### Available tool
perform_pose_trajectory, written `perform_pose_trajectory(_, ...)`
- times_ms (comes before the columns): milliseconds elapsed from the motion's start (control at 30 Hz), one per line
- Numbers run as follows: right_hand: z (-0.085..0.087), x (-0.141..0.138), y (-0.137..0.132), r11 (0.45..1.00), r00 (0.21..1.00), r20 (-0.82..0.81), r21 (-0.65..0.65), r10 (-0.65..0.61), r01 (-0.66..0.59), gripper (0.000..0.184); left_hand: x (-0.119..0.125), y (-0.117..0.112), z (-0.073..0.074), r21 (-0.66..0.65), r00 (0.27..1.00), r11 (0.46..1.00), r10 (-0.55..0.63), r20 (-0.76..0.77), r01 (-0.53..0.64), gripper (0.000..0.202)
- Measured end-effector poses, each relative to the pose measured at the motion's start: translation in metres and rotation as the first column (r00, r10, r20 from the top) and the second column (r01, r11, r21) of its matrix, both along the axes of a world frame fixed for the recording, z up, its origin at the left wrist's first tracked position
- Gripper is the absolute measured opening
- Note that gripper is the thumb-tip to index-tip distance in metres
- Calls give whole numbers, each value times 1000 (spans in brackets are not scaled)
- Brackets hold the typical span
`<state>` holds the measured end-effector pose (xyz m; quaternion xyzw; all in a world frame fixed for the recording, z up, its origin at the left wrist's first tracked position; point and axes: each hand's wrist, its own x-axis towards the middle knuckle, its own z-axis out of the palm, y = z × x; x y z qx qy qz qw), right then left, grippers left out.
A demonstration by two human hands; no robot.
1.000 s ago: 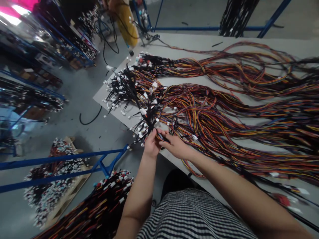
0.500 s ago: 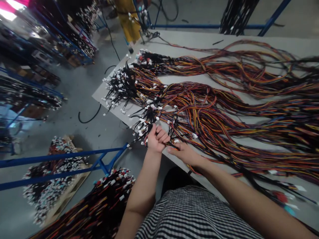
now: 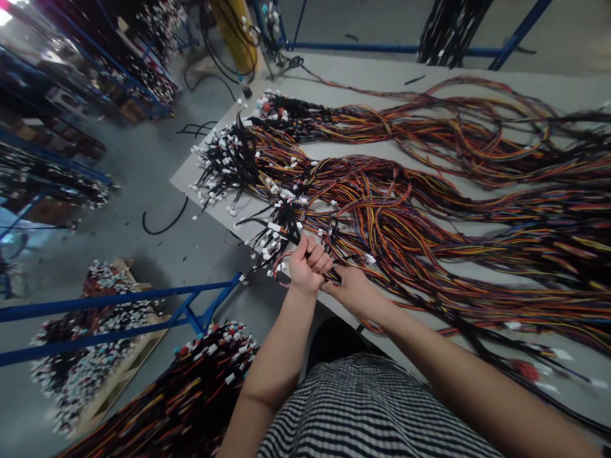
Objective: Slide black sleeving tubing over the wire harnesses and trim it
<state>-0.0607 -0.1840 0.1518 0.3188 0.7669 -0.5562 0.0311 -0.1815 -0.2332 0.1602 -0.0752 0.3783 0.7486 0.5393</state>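
Note:
At the near edge of the table, my left hand [image 3: 310, 262] is closed in a fist around a wire harness [image 3: 288, 224] whose black-sleeved ends and white connectors fan out beyond it. Close on its right, my right hand [image 3: 352, 289] grips the same dark strand, thumb towards the left fist; its fingertips are partly hidden. Loose white connectors [image 3: 272, 245] lie beside the left fist. Behind both hands spread long bundles of red, orange, yellow and black wires [image 3: 377, 210], running off to the right.
The pale table [image 3: 344, 73] has its left corner near a blue metal frame [image 3: 210, 318]. Below that, another heap of harnesses [image 3: 186, 394] stands close to my left arm. A wooden pallet [image 3: 128, 375] with connector bundles is on the floor. A yellow post [image 3: 238, 38] rises behind the table.
My left hand has moved slightly right, and the two hands are now closer together on the harness. The view has shifted a little.

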Motion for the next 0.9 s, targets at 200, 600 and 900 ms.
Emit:
perform_pose_trajectory(200,-4,19,3,962,985,-168,-264,31,-75,29,7,-8,-1,0,1000,1000,-22,-19,22,51)
perform_pose_trajectory(600,-7,-38,15,687,967,-223,-684,119,-243,43,-20,-1,0,-41,979,991,122,-161,-130,56)
perform_pose_trajectory(900,-4,-6,18,954,985,48,246,164,-171,29,-34,-3,-14,-32,976,986,159,-151,-166,54)
